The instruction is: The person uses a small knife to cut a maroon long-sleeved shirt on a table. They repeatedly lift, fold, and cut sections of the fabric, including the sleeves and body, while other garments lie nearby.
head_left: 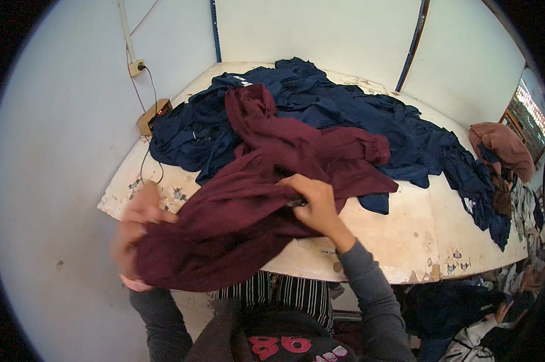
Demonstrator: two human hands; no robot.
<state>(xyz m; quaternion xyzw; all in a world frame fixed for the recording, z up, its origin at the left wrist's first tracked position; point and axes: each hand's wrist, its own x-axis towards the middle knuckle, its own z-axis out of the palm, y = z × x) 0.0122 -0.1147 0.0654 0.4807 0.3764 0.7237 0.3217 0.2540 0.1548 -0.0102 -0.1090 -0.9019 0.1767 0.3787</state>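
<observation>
Nearest me, at the lower edge, my dark top with red print [284,345] is cut off by the frame, with a striped cloth [296,294] just above it. Both grey sleeves rise from here. My left hand [137,232] is blurred and partly buried under the maroon garment [248,205]; it grips a bunched fold at the table's near corner, though I cannot make out the fingers. My right hand [313,202] is closed on the maroon cloth and pinches a small dark object [296,203] too tiny to identify. The garment lies across the worn pale table [405,235], its far end resting on a heap of navy clothes [345,114]. Beyond, left, a small box with a red light [153,117] sits wired to a wall socket [137,67]. Far right, a brown bundle [502,148] is partly hidden.
</observation>
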